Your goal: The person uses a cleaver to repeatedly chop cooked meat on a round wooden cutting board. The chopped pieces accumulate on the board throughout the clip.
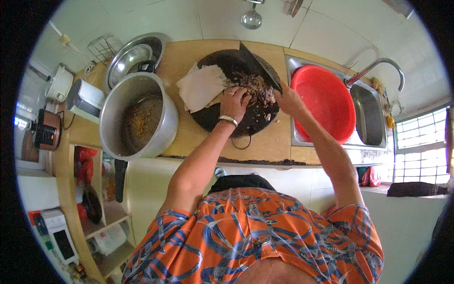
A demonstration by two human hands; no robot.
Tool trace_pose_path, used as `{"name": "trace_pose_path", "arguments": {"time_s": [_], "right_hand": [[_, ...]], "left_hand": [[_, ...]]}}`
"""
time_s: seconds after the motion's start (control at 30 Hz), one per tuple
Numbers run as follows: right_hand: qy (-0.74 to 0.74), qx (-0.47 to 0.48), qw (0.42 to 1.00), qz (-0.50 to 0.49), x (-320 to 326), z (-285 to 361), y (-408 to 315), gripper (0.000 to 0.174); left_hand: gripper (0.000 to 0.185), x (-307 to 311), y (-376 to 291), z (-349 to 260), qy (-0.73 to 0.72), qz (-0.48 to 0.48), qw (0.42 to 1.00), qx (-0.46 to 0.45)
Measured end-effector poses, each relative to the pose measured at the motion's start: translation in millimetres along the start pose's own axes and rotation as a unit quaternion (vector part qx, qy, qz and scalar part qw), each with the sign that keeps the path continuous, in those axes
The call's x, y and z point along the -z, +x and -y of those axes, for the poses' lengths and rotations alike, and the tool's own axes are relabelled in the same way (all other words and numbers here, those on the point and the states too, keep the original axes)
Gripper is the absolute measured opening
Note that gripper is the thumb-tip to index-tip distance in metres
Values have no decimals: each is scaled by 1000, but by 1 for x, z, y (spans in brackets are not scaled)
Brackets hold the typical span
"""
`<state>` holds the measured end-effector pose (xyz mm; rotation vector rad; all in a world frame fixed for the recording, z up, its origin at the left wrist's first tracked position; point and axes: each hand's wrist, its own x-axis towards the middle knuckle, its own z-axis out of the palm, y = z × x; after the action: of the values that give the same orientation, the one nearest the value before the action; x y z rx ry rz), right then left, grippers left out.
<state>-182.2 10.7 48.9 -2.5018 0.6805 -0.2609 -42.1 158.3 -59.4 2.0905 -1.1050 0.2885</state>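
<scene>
My right hand grips a cleaver, its dark blade slanting up and left over the round black chopping board. Beside the blade lies a heap of dark, chopped food, possibly meat. The fingers of my left hand are curled down on the left edge of this food, close to the heap; what lies under them is partly hidden. A stack of pale, thin sheets covers the board's left side and overhangs onto the wooden counter. Small scraps are scattered near the board's right edge.
To the left stands a deep metal pot with brownish residue inside, its black handle jutting past the counter edge. Metal bowls sit behind it. On the right, a red basin rests over the sink, near a curved faucet.
</scene>
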Motion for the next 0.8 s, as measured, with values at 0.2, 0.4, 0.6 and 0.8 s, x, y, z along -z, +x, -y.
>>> {"name": "trace_pose_path", "arguments": {"time_s": [0.2,0.4,0.6,0.8], "right_hand": [[16,6,999,-37,-5,-17,10,34],[11,25,999,-18,-6,-13,9,35],[35,21,999,-12,1,-3,3,31],[-2,16,999,-36,-4,-7,6,32]], "left_hand": [[21,2,-7,0,-25,-6,1000,-1],[26,11,-1,-7,-57,25,994,91],[23,7,-3,-1,-77,9,996,36],[19,3,-3,2,-73,-1,997,31]]}}
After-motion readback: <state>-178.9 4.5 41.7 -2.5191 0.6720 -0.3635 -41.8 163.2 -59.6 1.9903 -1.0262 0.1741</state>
